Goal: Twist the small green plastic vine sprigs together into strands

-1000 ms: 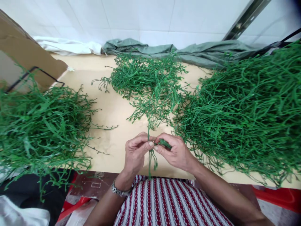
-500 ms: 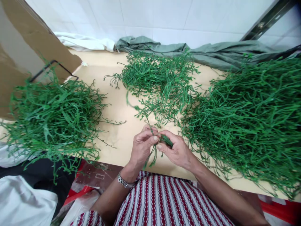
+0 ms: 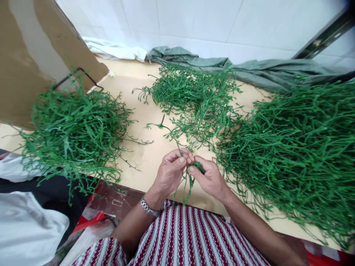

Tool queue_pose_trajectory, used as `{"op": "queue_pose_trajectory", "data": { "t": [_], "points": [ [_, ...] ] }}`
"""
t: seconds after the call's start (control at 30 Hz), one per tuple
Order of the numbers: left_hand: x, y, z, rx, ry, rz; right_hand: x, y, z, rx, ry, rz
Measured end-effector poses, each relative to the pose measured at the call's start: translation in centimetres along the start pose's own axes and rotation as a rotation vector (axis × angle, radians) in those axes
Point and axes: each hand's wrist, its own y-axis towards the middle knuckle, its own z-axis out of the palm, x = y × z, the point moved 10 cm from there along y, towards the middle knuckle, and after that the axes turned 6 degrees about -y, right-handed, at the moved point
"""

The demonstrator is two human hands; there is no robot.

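Close together above the front of the table, both my hands work on green stems that look like plastic plants. My left hand [image 3: 170,171], a metal watch on its wrist, pinches a thin green stem [image 3: 175,139] between thumb and fingers. That stem's branched upper end leans away to the left over the table. Closed around a small bunch of green stems [image 3: 199,167] is my right hand [image 3: 210,180], its thumb almost touching the left fingers. Loose stem ends [image 3: 188,190] hang down below the hands. Where the pieces meet is hidden by my fingers.
A tangled green pile [image 3: 74,133] lies left, before a cardboard box [image 3: 41,48] and a bent black metal rod [image 3: 73,74]. A smaller heap [image 3: 191,90] lies at the back middle; a large one [image 3: 294,151] fills the right. Grey-green cloth [image 3: 257,72] lines the wall.
The whole view has shifted slightly. The upper end of the stem in my left hand, blurred before, now shows sharply and leans lower to the left. Both hands keep their grip.
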Motion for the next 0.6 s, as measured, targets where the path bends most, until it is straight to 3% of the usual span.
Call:
{"op": "queue_pose_trajectory", "data": {
  "t": [0.2, 0.37, 0.5, 0.6],
  "points": [
    [2.1, -0.1, 0.7, 0.031, -0.147, -0.218, -0.3, 0.2, 0.5, 0.124, 0.181, -0.033],
    [2.9, -0.1, 0.6, -0.003, -0.172, -0.289, -1.2, -0.6, 1.4, 0.221, 0.281, 0.013],
    [2.2, 0.1, 0.3, -0.019, -0.146, -0.237, -0.8, -1.2, 1.8, 0.295, 0.274, 0.010],
    [0.5, 0.4, 0.2, -0.011, -0.057, -0.106, -1.2, -0.7, -0.3, 0.134, 0.165, 0.029]
  ]
}}
